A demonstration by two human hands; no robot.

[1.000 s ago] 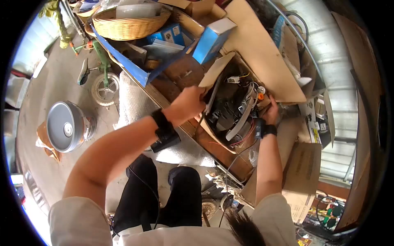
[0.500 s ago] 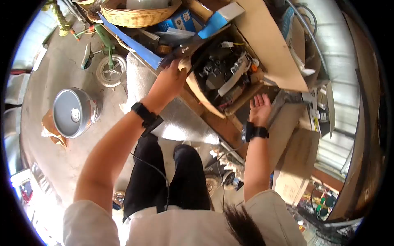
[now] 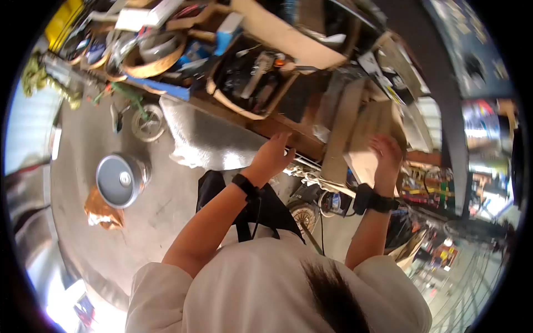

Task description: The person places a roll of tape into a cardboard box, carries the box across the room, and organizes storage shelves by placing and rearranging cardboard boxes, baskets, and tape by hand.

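My left hand [image 3: 272,157] is over the front edge of the wooden bench [image 3: 302,145], fingers loosely apart and holding nothing. Up and to its left sits an open cardboard box [image 3: 250,115] filled with dark small parts, some metal pieces and an orange item. My right hand [image 3: 387,158] is at a closed brown cardboard box [image 3: 360,158] on the right; its fingers are slightly bent and apart, with nothing visible in them. Whether they touch the cardboard I cannot tell. Black bands are around both wrists.
A wicker basket [image 3: 152,69] holding a bowl and a blue tray edge [image 3: 166,87] are at the bench's left. A grey-lidded bucket [image 3: 115,180], a brown bag [image 3: 102,211] and a small wheel [image 3: 149,123] are on the floor. Silvery foam sheeting [image 3: 205,139] hangs below the bench.
My left hand has left the open box's rim and moved right and down to the bench edge. My right hand has moved right to the closed box. The view has turned rightward.
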